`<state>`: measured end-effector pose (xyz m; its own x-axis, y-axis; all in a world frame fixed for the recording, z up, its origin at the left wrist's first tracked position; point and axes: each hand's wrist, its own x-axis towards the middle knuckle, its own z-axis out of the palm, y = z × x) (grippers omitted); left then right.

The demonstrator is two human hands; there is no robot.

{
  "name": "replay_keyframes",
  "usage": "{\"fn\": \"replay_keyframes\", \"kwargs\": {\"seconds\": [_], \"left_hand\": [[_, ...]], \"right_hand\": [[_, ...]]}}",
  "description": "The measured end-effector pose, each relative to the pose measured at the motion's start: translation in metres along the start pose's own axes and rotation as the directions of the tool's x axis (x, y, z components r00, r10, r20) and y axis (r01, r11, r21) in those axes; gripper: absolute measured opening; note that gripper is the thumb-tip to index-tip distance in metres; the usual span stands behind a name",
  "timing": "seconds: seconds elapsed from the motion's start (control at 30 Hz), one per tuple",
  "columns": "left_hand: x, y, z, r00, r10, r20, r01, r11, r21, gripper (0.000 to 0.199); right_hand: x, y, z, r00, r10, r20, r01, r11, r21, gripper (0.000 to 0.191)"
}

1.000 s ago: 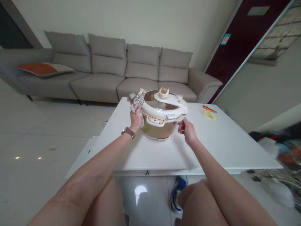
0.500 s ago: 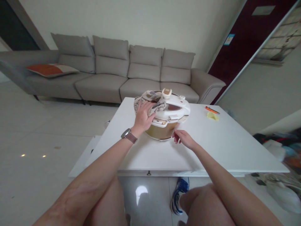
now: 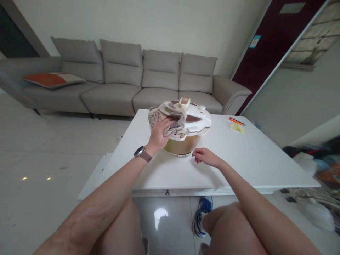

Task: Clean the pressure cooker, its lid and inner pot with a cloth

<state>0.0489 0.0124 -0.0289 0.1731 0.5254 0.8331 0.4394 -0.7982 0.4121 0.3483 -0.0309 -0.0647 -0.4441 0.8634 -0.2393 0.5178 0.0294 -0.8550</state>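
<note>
A white and gold electric pressure cooker [image 3: 198, 122] stands upright on the white table [image 3: 239, 159], its lid on. A patterned grey-beige cloth [image 3: 170, 109] is bunched over the left side of the lid. My left hand [image 3: 159, 132] presses on this cloth and holds it against the lid, fingers bent over it and the thumb apart; a watch is on that wrist. Close to the lower right front of the cooker, my right hand [image 3: 204, 156] hovers over the tabletop with its fingers curled in. Nothing shows in it, and a small gap separates it from the cooker.
An orange pen-like tool [image 3: 237, 121] and a crumpled yellow piece [image 3: 237, 128] lie on the table's right side. A long grey sofa [image 3: 156, 99] with an orange-and-white cushion [image 3: 53, 79] stands behind. Bags and other items [image 3: 313, 212] lie on the floor at right.
My left hand has shifted slightly with the cloth, which now covers more of the lid's left front. My right hand has come slightly away from the cooker's side. The view has turned a little.
</note>
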Motion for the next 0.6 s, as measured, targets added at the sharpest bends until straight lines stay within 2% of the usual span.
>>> {"fn": "replay_keyframes", "kwargs": {"seconds": [0.07,0.1,0.17,0.23,0.3,0.4,0.43,0.47,0.5,0.57,0.6], "left_hand": [[-0.003,-0.002,0.002,0.987,-0.105,-0.118,0.096,0.993,-0.075,0.044],[-0.005,-0.005,0.003,0.961,-0.202,-0.191,0.177,0.975,-0.136,0.044],[-0.007,-0.011,0.007,0.858,-0.422,-0.292,0.345,0.896,-0.281,0.043],[-0.01,-0.019,0.011,0.717,-0.604,-0.348,0.457,0.785,-0.419,0.039],[-0.015,-0.029,0.016,0.554,-0.749,-0.363,0.531,0.654,-0.539,0.035],[-0.024,-0.043,0.029,0.273,-0.925,-0.264,0.611,0.379,-0.695,0.034],[-0.027,-0.046,0.033,0.224,-0.945,-0.239,0.618,0.328,-0.715,0.034],[-0.029,-0.047,0.037,0.197,-0.954,-0.226,0.619,0.3,-0.726,0.034],[-0.03,-0.047,0.039,0.193,-0.954,-0.228,0.615,0.299,-0.73,0.035],[-0.028,-0.041,0.041,0.233,-0.933,-0.273,0.588,0.359,-0.724,0.038],[-0.026,-0.036,0.04,0.271,-0.912,-0.306,0.569,0.409,-0.713,0.039]], "right_hand": [[0.0,0.0,0.001,1.0,-0.01,0.011,0.011,1.0,-0.01,0.015],[0.0,-0.001,0.002,1.0,-0.015,0.017,0.016,1.0,-0.017,0.015],[0.0,-0.002,0.003,0.999,-0.021,0.033,0.022,0.999,-0.029,0.016],[0.0,-0.003,0.004,0.998,-0.027,0.049,0.029,0.999,-0.042,0.017],[0.0,-0.004,0.005,0.998,-0.035,0.057,0.038,0.998,-0.054,0.017],[0.0,-0.003,0.004,0.997,-0.047,0.064,0.051,0.997,-0.065,0.018],[-0.001,-0.003,0.004,0.997,-0.051,0.066,0.055,0.996,-0.065,0.018],[-0.001,-0.002,0.004,0.996,-0.054,0.067,0.059,0.996,-0.065,0.019],[-0.002,-0.002,0.003,0.996,-0.058,0.067,0.062,0.996,-0.066,0.019],[-0.004,-0.001,0.002,0.996,-0.061,0.068,0.066,0.996,-0.067,0.018],[-0.004,-0.002,0.001,0.996,-0.06,0.069,0.065,0.996,-0.066,0.018]]}}
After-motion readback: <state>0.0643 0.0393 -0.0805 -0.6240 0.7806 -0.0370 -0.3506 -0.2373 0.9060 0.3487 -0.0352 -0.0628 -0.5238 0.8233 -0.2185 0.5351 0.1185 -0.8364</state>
